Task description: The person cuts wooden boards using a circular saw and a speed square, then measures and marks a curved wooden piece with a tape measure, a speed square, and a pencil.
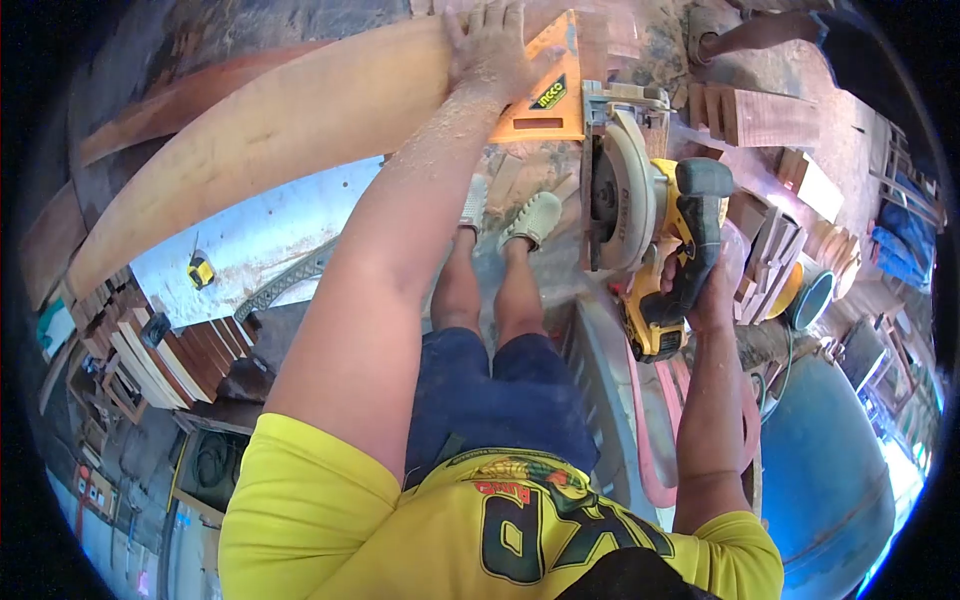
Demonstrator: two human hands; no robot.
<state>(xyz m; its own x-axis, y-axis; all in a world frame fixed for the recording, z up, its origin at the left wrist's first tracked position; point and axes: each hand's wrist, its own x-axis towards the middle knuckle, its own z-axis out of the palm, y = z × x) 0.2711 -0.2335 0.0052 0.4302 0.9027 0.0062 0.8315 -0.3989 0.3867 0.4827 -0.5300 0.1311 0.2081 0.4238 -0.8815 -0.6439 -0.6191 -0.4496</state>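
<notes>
My left hand (490, 48) lies over the end of a long curved wooden board (270, 112), fingers stretched out, with sawdust on the wrist and forearm. Its thumb side reaches an orange speed square (545, 122) marked INGCO, which sits at the board's end. In my right hand (714, 292) is the rear handle of a yellow and black cordless circular saw (628, 190), gripped with wrapped fingers. The saw's base stands right beside the square's edge, and its blade shows partly under the guard. Whether the blade touches wood is hidden.
A tape measure (200, 271) rests on a pale surface at left, near stacked wood strips (165, 360). Wood blocks (755, 117) and offcuts lie at right, by a bucket (810, 296) and a large blue drum (825, 460). Another person's leg (765, 35) shows at top right.
</notes>
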